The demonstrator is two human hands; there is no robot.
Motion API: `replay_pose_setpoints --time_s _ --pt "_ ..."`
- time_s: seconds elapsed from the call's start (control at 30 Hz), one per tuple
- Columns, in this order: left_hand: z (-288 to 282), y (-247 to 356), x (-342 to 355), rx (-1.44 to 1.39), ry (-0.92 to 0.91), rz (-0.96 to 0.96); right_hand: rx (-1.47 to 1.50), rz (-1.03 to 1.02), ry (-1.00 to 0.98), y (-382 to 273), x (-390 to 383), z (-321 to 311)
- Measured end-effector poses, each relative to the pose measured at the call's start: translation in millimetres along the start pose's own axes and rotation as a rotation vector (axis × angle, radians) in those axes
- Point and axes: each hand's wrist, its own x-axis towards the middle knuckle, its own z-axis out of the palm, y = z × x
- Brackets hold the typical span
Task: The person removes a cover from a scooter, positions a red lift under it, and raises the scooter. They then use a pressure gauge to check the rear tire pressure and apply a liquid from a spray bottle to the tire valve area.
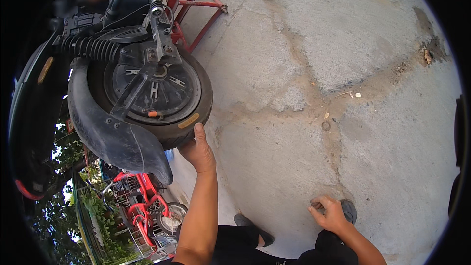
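Note:
My left hand (196, 152) grips the lower edge of the rear tyre (201, 91) on a black scooter (132, 12), thumb up on the sidewall and the other fingers hidden behind it. The wheel has a dark hub (152, 88) with an orange-capped valve, and a scuffed grey-black mudguard (110, 142) curves round it. A coil shock absorber (91, 48) runs above. My right hand (326, 208) hangs over the concrete near my shoe, fingers loosely bent and apart, with nothing visible in them.
A red metal stand (201, 2) is at the scooter's upper right. A red two-wheeler (147, 201) and green plants (95, 216) show at lower left. Cracked, dusty concrete (373, 132) spreads to the right. My shoes (350, 212) are at the bottom.

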Motion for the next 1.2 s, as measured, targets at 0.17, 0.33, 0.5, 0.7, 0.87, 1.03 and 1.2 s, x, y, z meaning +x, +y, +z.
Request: replay_pose_setpoints --time_s 0.17,0.33,0.5,0.7,0.87,1.03,1.2 --pt "-12.6 14.9 6.7 0.156 -0.032 -0.018 -0.003 -0.049 0.034 -3.3 -12.9 4.5" --pt "-12.3 9.8 7.6 0.11 0.007 0.006 -0.389 -0.214 0.141 15.5 -37.8 -2.1" --pt "-14.3 11.5 9.8 0.159 -0.038 -0.017 -0.664 -0.459 0.261 13.9 -32.6 0.8" --pt "-64.2 39.9 -61.9 0.323 -0.532 -0.626 -0.637 -0.008 -0.041 -20.4 -35.2 -10.3" --pt "-123.9 149.4 -136.4 0.195 -1.05 -1.18 -0.494 0.197 -0.048 -167.2 -68.0 -65.1" --pt "-51.1 306.6 -123.5 -0.401 -0.801 -1.813 -0.126 -0.174 0.396 -340.1 -112.3 -94.3" --pt "52.6 507.4 -58.3 -0.494 -0.963 -1.827 -0.086 -0.187 0.539 -374.0 -145.3 -151.9"
